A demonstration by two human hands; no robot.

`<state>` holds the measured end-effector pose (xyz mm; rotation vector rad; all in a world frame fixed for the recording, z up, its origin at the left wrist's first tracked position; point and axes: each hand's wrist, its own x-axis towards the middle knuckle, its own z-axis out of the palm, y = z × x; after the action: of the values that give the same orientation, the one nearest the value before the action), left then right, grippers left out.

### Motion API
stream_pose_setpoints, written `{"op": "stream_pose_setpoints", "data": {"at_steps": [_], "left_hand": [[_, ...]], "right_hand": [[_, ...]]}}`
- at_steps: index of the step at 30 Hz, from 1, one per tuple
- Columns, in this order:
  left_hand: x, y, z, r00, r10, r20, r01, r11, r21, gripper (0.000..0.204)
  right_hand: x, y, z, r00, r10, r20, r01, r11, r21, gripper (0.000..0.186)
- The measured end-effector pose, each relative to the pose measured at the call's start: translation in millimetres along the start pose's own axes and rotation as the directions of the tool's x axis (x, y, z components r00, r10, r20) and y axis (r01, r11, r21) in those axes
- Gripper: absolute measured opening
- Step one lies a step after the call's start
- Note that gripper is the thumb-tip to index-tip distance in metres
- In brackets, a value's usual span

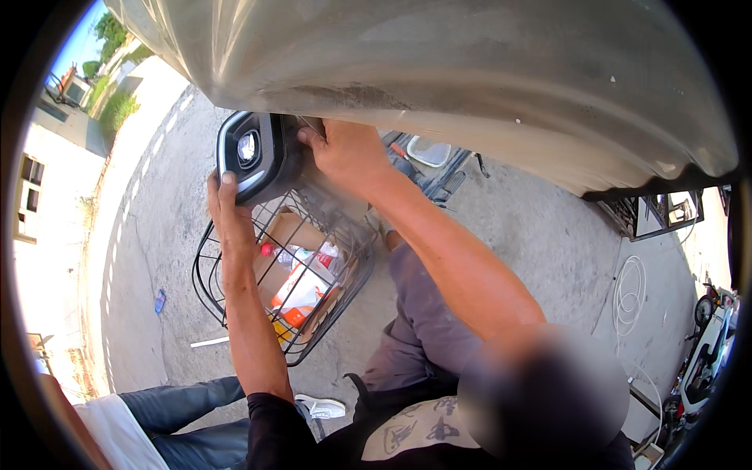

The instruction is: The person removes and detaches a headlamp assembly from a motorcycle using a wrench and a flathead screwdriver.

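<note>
My left hand [228, 205] holds a headlight [271, 157] from its lower left side, fingers wrapped round the rim. The headlight has a black housing, a round lens and a pale strip along its edge. At its back right, my right hand [345, 153] is closed, thumb and fingers pinched beside the housing. What they pinch is mostly hidden; a thin sliver shows by the fingertips. Just above both hands hangs the lower edge of a large grey curved panel [439, 63]. A black wire basket [205, 270] stands below the headlight.
The basket holds a cardboard box [270, 282], a bottle [291, 256] and an orange-and-white package [301, 294]. Beyond my right forearm lies a clear plastic tub [429, 152]. A person's jeans [184, 407] show at lower left. A coiled white hose [629, 291] lies right.
</note>
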<state>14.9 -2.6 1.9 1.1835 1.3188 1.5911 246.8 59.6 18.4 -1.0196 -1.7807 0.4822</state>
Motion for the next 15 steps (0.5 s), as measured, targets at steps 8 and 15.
{"op": "stream_pose_setpoints", "data": {"at_steps": [8, 15], "left_hand": [[-10.0, 9.7, 6.9, 1.0, 0.026, -0.012, -0.024, 0.987, 0.162, 0.112], [3.3, 2.7, 1.8, 0.986, 0.092, -0.141, -0.082, 0.994, 0.079, 0.074]], "right_hand": [[3.4, -2.7, 0.5, 0.999, 0.004, -0.046, -0.003, 1.0, 0.019, 0.039], [6.9, -0.6, -0.3, 1.0, 0.027, 0.011, -0.028, 0.995, 0.092, 0.037]]}}
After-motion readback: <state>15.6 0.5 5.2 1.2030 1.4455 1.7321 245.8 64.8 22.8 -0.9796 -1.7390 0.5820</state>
